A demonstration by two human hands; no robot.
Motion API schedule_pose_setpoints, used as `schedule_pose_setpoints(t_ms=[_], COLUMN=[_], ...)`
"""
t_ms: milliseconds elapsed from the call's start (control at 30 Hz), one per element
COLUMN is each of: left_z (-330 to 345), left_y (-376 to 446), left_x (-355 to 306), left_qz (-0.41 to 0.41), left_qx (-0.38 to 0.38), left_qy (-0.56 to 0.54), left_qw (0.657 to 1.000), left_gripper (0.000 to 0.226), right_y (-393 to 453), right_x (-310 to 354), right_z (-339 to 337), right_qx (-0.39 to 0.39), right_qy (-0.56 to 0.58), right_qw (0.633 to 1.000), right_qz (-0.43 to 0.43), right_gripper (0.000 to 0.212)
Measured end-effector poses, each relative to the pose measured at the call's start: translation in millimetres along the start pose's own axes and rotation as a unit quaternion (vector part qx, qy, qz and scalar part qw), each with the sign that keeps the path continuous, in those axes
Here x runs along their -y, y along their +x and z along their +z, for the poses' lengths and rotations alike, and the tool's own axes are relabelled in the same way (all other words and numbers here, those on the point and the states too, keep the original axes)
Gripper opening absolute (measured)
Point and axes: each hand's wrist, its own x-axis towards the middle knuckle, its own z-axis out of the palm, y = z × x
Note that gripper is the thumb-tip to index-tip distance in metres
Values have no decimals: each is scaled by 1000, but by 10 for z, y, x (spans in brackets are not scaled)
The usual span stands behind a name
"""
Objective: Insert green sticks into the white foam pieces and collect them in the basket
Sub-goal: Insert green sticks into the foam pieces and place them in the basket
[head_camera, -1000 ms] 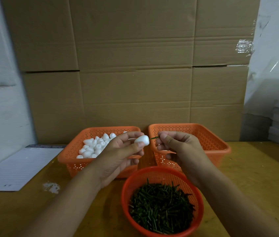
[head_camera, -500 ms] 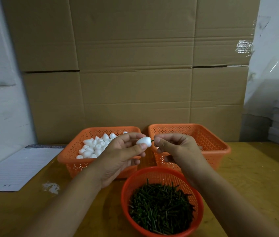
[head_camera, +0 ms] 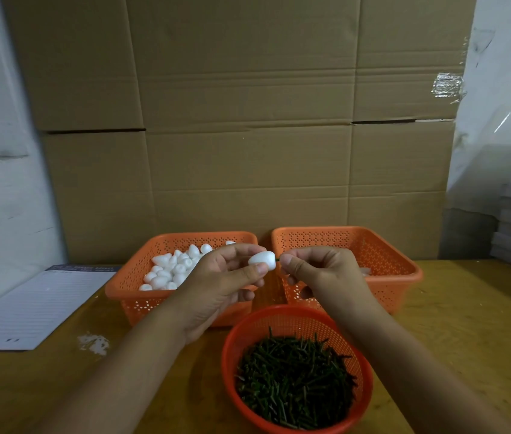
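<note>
Head view — wooden table (head_camera: 467, 324), cardboard wall (head_camera: 248, 120), lined notepad (head_camera: 35, 305)

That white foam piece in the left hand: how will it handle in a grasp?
The foam piece is probably very light: the left hand pinches it with fingertips alone. Likely dents easily, since a thin green stick enters it. Its rounded egg shape may roll.
</note>
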Motion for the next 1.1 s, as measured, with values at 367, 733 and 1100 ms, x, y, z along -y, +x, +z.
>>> schedule_pose_setpoints(t_ms=[367, 733, 1100], left_z=[9, -17, 54], left_y=[-4, 9, 40], left_x=[-7, 9, -1], left_qz=[16, 16, 47], left_qx=[-3, -7, -58], left_qy=[21, 25, -15], left_qw=[1000, 1000, 997], left_gripper=[24, 27, 49], right_y=[-12, -7, -24], right_x=[15, 47, 12], right_z=[13, 24, 89], right_qx=[4, 14, 66], right_qy=[6, 14, -20], right_qw=[1000, 999, 997], right_qz=[1, 25, 47], right_gripper=[12, 13, 16])
